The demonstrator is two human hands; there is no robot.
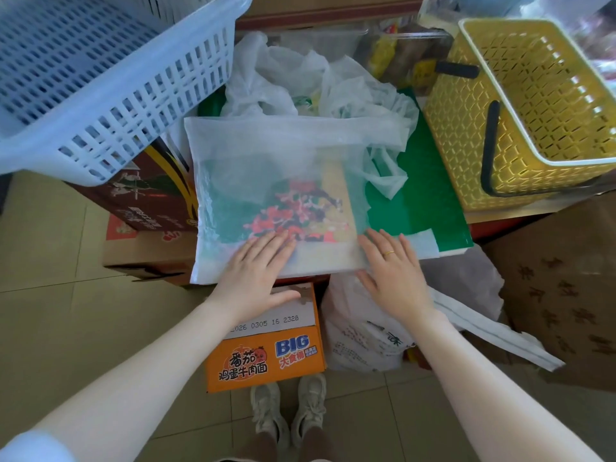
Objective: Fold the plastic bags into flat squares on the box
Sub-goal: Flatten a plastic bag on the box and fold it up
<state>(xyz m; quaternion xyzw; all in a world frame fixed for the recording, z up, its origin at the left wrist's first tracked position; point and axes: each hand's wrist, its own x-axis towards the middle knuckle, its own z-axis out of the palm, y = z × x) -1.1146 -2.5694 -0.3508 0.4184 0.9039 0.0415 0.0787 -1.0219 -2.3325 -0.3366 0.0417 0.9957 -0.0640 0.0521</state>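
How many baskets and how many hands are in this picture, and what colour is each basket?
Blue basket: 1
Yellow basket: 1
Hands pressing flat on the spread plastic bag: 2, the left hand and the right hand
Total: 2 baskets and 2 hands, 4 things.

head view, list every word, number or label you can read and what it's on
"2026 0305 16 2328": white strip on the orange box
"BIG": same box's front
"番茄鸡蛋牛肉面", "大食桶": same front
brown box print: upside down, blurred
white printed bag: too small
cardboard box characters: unreadable
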